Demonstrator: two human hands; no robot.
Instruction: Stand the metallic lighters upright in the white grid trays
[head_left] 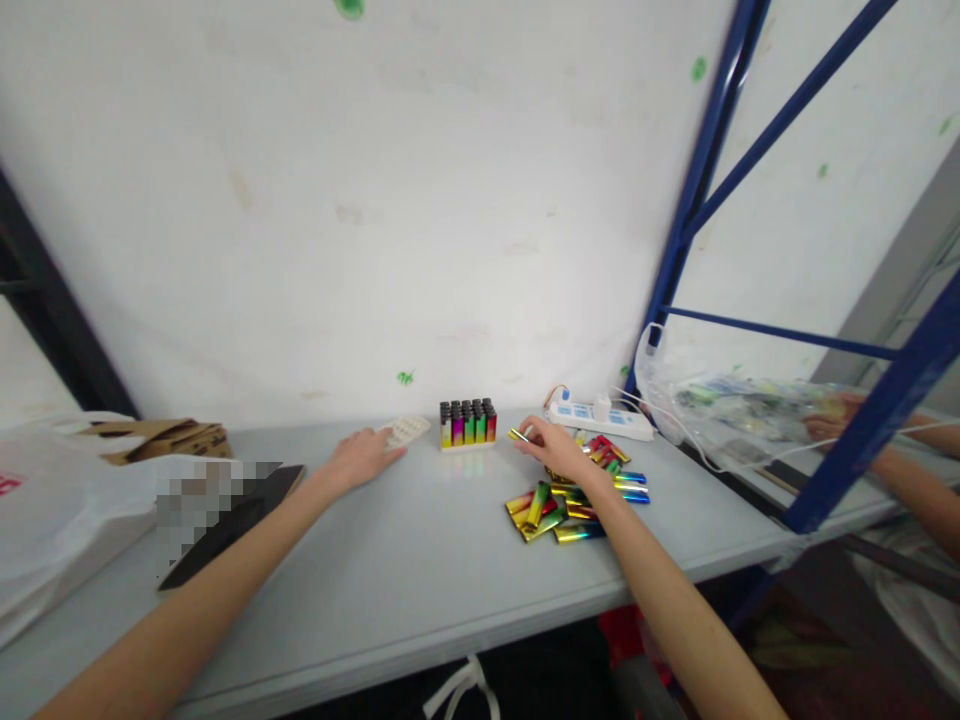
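My right hand (551, 446) pinches a shiny gold lighter (517, 435) between thumb and fingers, above the table and just right of the upright lighters. Those several lighters (469, 422) stand in close rows in a white tray, black tops up, bodies in yellow, purple, green and red. Under and beside my right wrist lies a loose pile of metallic coloured lighters (536, 505). My left hand (365, 457) rests low over the table with its fingers stretched out, at the left end of a white piece with a grid of holes (407, 432).
A white power strip (600, 418) with cables lies behind the pile. On the left are a white plastic bag (60, 510), cardboard (176, 440) and a dark flat object (240, 520). Blue rack posts (686, 220) rise at right, where another person's arms (900, 460) reach near clear plastic bags.
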